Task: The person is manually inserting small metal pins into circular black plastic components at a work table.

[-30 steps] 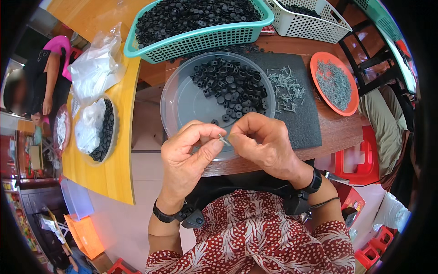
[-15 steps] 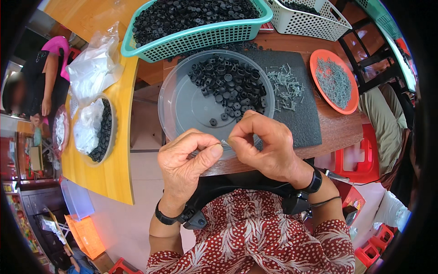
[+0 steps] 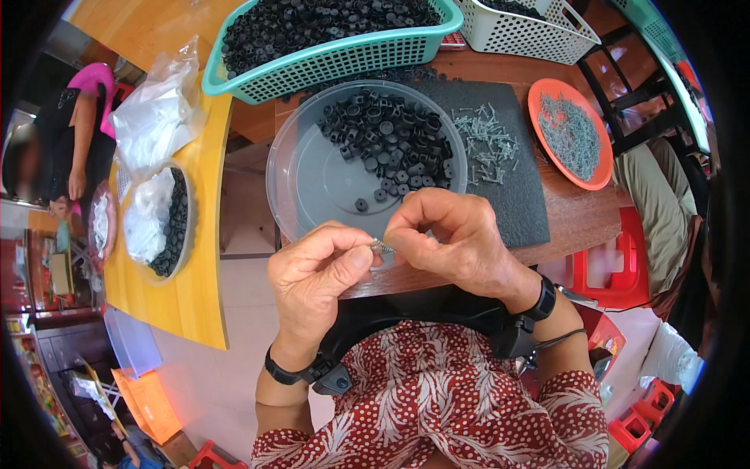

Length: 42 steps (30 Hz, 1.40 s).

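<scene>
A small silvery screw (image 3: pixel 380 245) with a ridged shaft is held between the fingertips of both hands, over the near rim of a clear round tub. My left hand (image 3: pixel 316 270) pinches one end with thumb and forefinger. At the other end, the thumb and forefinger of my right hand (image 3: pixel 457 246) are closed; the fingers partly hide the tip. In the tub (image 3: pixel 301 184) lies a heap of black plastic caps (image 3: pixel 387 144). Beside it, loose screws (image 3: pixel 486 144) lie scattered on a dark grey mat (image 3: pixel 519 211).
A teal basket (image 3: pixel 336 62) of black parts and a white basket (image 3: pixel 519 37) stand at the back. An orange plate (image 3: pixel 535 102) of screws sits right. Left, a yellow table (image 3: pixel 207 289) bears a bowl of caps and plastic bags (image 3: pixel 152 125). Another person (image 3: pixel 74 156) sits far left.
The screw shows more plainly between my fingertips, and my right wrist has turned slightly. The view has shifted a little; both hands stay in the same pinch.
</scene>
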Tool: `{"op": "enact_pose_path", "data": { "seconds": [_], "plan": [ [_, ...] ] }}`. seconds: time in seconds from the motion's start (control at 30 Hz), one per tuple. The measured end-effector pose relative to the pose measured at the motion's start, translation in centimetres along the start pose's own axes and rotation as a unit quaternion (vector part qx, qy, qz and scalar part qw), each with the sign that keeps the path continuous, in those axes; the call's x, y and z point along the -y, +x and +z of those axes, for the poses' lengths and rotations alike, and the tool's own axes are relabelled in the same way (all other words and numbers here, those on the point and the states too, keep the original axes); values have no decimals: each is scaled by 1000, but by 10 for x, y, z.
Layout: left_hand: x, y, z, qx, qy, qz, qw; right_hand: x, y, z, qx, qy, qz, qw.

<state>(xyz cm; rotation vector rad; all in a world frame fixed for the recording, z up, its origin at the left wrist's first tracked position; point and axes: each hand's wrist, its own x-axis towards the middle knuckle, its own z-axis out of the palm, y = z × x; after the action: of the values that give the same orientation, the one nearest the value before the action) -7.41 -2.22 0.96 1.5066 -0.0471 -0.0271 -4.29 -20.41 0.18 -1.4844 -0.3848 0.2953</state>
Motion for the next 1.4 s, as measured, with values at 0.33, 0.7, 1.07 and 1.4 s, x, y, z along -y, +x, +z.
{"op": "enact_pose_path", "data": {
  "seconds": [0.33, 0.7, 1.07, 1.4],
  "plan": [
    [-2, -1, 2, 11, 21, -10, 1000, 0, 1, -2, 2, 11, -1, 1000],
    [-3, -1, 8, 6, -84, -111, 990, -8, 3, 7, -57, 39, -68, 995],
    [-5, -1, 11, 23, -254, -207, 945, -12, -1, 13, -74, 49, -108, 990],
    [8, -8, 14, -34, 22, 38, 998, 7, -3, 17, -78, 242, 104, 962]
  ]
}}
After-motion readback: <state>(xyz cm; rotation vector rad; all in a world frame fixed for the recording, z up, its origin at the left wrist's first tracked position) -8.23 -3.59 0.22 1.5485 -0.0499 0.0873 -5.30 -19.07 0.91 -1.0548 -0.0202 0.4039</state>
